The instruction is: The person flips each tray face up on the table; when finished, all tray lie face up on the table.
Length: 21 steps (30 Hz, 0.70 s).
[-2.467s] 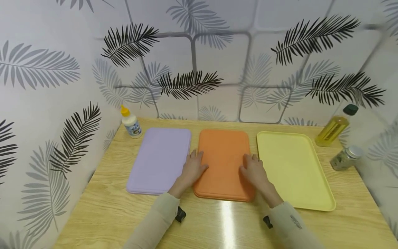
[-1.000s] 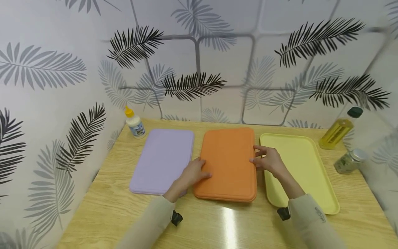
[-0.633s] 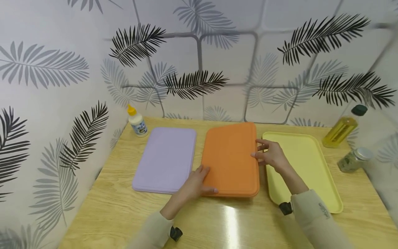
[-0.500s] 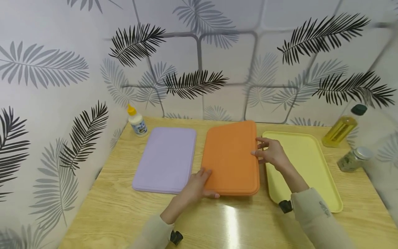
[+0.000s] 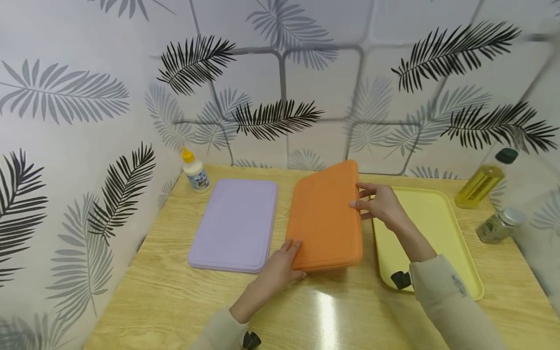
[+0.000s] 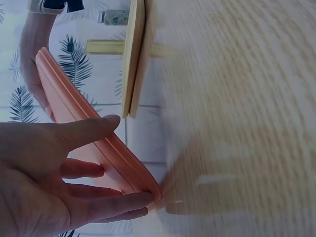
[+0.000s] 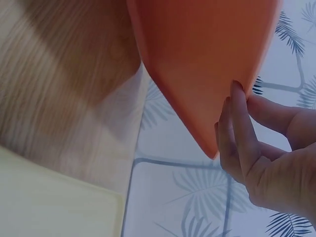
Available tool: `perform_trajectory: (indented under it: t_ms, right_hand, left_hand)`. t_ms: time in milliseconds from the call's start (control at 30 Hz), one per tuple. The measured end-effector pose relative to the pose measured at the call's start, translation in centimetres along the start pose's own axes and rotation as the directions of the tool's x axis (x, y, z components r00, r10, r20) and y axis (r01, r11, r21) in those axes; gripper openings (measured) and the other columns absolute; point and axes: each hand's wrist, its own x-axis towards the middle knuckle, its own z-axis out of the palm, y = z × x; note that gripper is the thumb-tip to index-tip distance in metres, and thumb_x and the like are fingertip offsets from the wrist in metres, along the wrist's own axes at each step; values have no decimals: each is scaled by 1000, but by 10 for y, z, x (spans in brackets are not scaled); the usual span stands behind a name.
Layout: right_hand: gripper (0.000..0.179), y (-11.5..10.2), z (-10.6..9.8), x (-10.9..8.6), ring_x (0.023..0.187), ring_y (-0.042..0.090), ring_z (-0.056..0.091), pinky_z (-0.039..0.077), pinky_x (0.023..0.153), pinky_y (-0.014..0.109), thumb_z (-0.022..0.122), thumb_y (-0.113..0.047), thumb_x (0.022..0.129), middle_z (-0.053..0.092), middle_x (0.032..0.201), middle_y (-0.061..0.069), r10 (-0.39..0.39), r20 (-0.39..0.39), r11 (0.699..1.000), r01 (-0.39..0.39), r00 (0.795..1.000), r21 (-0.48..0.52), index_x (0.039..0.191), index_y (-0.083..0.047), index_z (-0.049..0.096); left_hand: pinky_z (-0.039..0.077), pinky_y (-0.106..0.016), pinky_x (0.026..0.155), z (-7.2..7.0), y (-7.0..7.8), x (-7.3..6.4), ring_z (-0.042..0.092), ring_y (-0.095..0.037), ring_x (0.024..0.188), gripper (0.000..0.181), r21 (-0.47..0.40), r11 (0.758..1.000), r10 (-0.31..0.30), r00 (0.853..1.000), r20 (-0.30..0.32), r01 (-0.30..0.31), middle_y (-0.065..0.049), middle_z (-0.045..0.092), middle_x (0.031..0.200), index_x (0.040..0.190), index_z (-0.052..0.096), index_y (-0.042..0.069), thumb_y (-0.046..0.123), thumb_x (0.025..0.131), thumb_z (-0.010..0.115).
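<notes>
A pale wall (image 5: 253, 78) printed with grey and black leaves rose behind the yellow tray (image 5: 424, 238), and a wooden table (image 5: 162, 301) stretched beneath it. The yellow tray lay flat. Left of it, the orange tray (image 5: 325, 214) was held tilted, its right side raised above the table and its left side lower; whether the low side touched the wood could not be told. Farther left of the yellow tray, past the orange one, a purple tray (image 5: 236, 223) lay flat.

Two light sleeves (image 5: 452, 296) reached in from the near side. The right hand (image 5: 381, 204), over the yellow tray's left edge, pinched the orange tray's raised side, thumb on top and fingers underneath. The left hand (image 5: 280, 266), farther left of the yellow tray, gripped the orange tray's near left corner between thumb and fingers.

Just right of the yellow tray's far corner stood a dark-capped bottle of yellow liquid (image 5: 481, 181). Well to its left, beyond the purple tray, was a white bottle (image 5: 196, 174) with a yellow tip. Just right of the yellow tray stood a small jar (image 5: 498, 226).
</notes>
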Motion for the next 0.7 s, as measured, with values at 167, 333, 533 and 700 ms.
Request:
perform_trajectory:
  t_ms: [167, 333, 533, 700]
  right_hand:
    - [62, -14, -1, 4, 84, 16, 66, 58, 73, 41, 66, -5, 91, 46, 130, 29, -4, 22, 998, 2, 1000, 61, 145, 3, 38]
    - [60, -28, -1, 7, 84, 10, 66, 58, 74, 37, 65, -4, 91, 44, 133, 27, -7, 23, 988, 3, 1000, 153, 145, 0, 40]
    - [58, -42, 7, 11, 87, 10, 65, 57, 76, 38, 67, -5, 90, 45, 131, 22, -22, -29, 975, 28, 999, 221, 143, -2, 44]
    - [57, -54, 16, 16, 89, 10, 65, 57, 76, 38, 67, -4, 89, 46, 130, 20, -26, -62, 966, 41, 998, 255, 142, -2, 46]
  left_hand:
    - [41, -49, 103, -1, 4, -1, 45, -43, 127, 72, -17, 1000, 22, 1000, -19, -23, -31, 43, 140, 141, 42, -5, 16, 82, 77]
    - [38, -45, 107, -3, 10, -2, 45, -38, 129, 71, -55, 995, 76, 996, -53, -78, -25, 47, 140, 141, 40, -8, 9, 82, 76]
    - [45, -40, 101, -1, 19, 0, 54, -33, 121, 76, -104, 982, 143, 983, -113, -155, -21, 49, 139, 146, 34, -3, 6, 83, 75]
    - [53, -25, 71, -1, 26, 2, 63, -22, 87, 80, -132, 974, 158, 973, -169, -181, -20, 63, 119, 150, 30, 2, 4, 83, 73]
